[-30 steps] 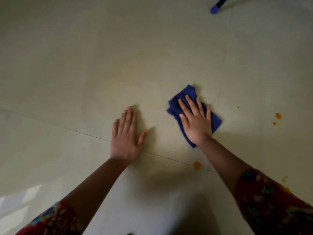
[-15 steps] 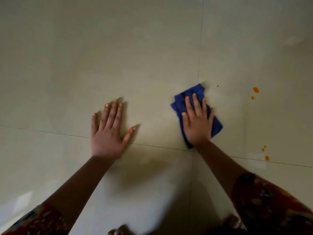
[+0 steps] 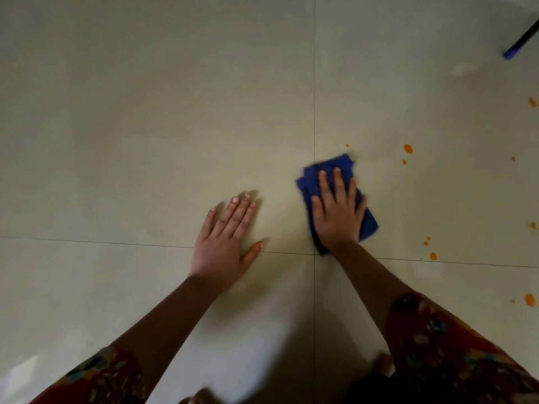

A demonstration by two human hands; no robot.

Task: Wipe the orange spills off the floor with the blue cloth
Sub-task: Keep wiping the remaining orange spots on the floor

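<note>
Cloth under flat right hand | left hand flat on floor | spills rightward

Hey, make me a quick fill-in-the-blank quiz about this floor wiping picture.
The right hand presses flat on the ____ cloth.
The left hand rests on the floor, holding ____.
Most orange spots lie to the ____ of the cloth.
Missing words: blue, nothing, right.

My right hand presses the folded blue cloth flat on the pale tiled floor. Small orange spills dot the tiles to its right. My left hand rests flat beside it.
</note>
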